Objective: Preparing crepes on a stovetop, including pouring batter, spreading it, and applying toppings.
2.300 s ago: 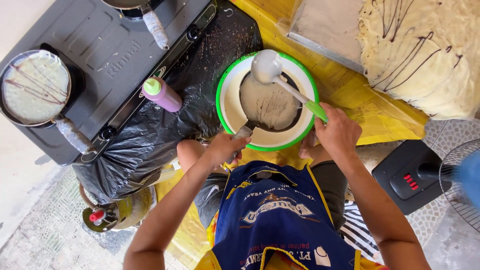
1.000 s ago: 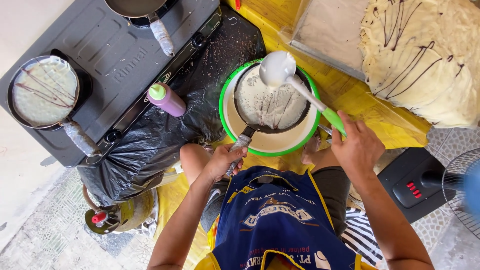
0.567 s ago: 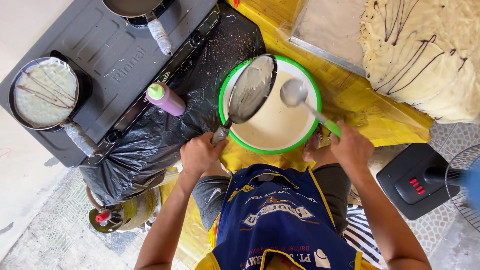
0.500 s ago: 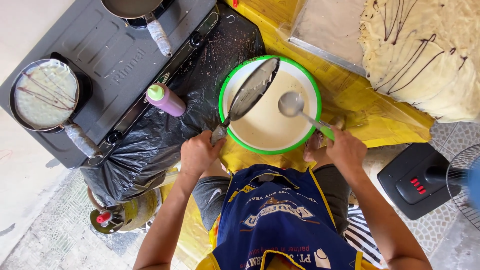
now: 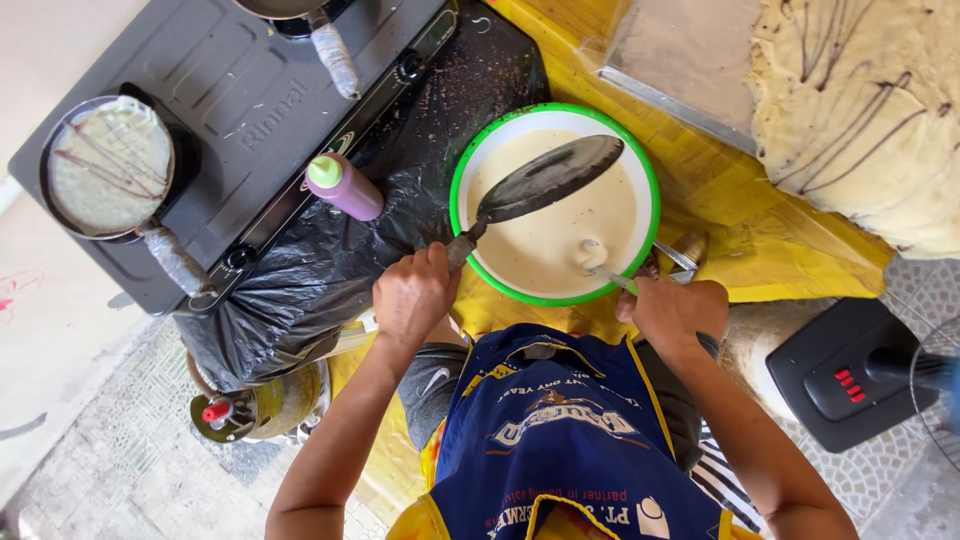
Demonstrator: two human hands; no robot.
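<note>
My left hand [image 5: 412,295] grips the handle of a small dark frying pan [image 5: 550,177], held tilted on edge over a white bowl with a green rim [image 5: 653,185]. The bowl is full of pale batter. My right hand [image 5: 676,312] holds a ladle [image 5: 592,256] by its green handle, its cup dipped in the batter near the bowl's front edge. The pan's dark underside faces the camera, so its inside is hidden.
A dark stove [image 5: 230,110] at the left carries a pan with a crepe lined in chocolate [image 5: 108,165]. A purple squeeze bottle [image 5: 343,186] stands on black plastic sheeting. Stacked crepes [image 5: 865,110] lie at the upper right; a fan base [image 5: 850,380] and gas cylinder [image 5: 250,405] sit lower down.
The ladle came down from above the pan into the batter. The pan went from flat with batter in it to tilted on edge over the bowl.
</note>
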